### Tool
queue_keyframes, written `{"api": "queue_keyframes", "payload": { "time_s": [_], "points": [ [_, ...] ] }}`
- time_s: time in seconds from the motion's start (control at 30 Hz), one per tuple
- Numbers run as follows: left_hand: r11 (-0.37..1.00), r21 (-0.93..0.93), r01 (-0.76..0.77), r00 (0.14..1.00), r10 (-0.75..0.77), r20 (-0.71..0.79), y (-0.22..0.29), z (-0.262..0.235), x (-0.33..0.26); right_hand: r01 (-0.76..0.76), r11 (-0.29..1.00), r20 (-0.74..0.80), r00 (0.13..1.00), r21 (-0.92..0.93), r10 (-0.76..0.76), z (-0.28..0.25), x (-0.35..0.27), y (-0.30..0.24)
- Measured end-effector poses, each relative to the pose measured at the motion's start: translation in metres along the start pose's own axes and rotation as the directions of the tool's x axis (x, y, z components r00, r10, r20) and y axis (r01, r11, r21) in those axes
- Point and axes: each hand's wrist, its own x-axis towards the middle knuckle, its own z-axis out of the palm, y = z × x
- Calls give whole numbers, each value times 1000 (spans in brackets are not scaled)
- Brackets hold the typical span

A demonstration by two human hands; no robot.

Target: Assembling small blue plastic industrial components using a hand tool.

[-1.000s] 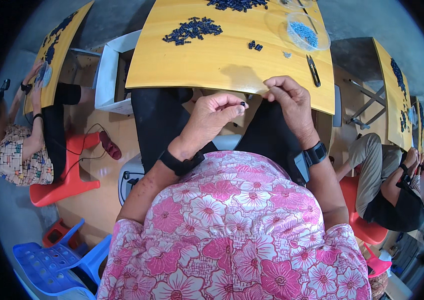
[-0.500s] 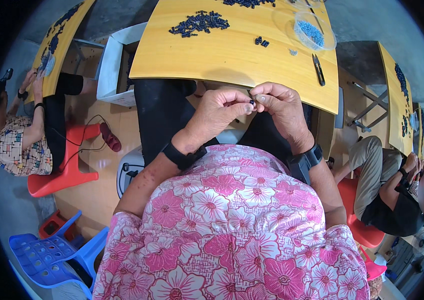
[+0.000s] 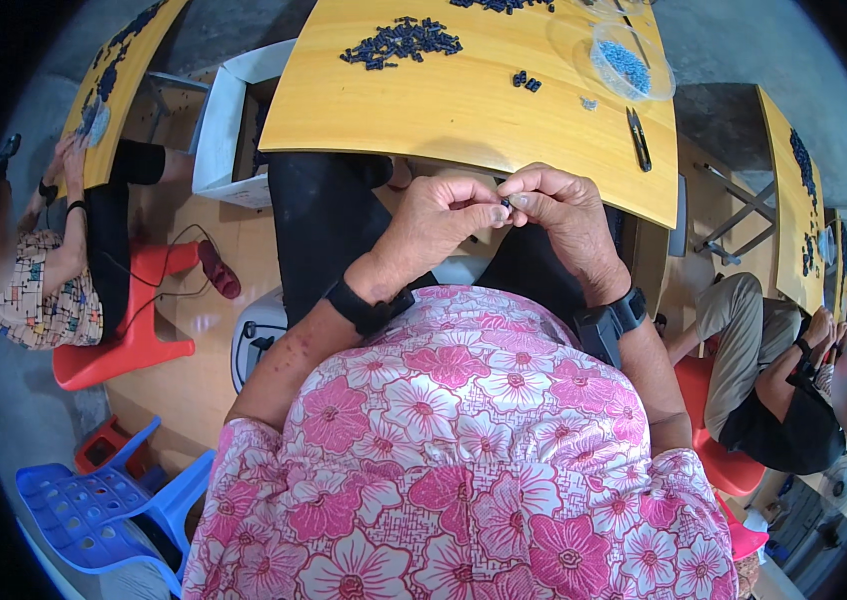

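Note:
My left hand and my right hand meet just off the near edge of the yellow table. Between the left thumb and index finger is a small black piece, mostly covered by the fingertips. The right thumb and index finger are pinched against it; anything else in them is too small to make out. Beyond my hands lie a few black cylindrical pieces and a bigger pile of similar ones. Black thread snips rest to the right.
A clear round tub holds small blue parts, with a few tiny pale bits beside it. An open white box stands left of the table. People work at tables on both sides; a blue chair stands at lower left.
The right fingertips have closed in over the black piece, so less of it shows. Both hands stay in nearly the same place. The view has shifted slightly.

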Motion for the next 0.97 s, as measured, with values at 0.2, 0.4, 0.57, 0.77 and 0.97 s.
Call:
{"api": "queue_keyframes", "payload": {
  "time_s": [0.2,0.4,0.57,0.77,0.97],
  "points": [
    [1000,18,9,1000,-9,-13,-4,-1,0,6,1000,0,1000,-15,-6,0,-1,1],
    [999,31,29,999,-28,-15,3,0,0,93,976,-1,996,-197,-95,3,-3,1],
    [998,-57,25,1000,-25,-3,5,2,-1,202,958,1,979,-205,-206,3,-5,14],
    [998,-53,26,1000,-26,-4,0,-1,1,206,976,-112,971,-65,-212,9,-8,18],
    [999,-18,38,999,-38,-11,-3,-4,0,224,956,-95,965,-187,-245,7,-8,20]
  ]
}}
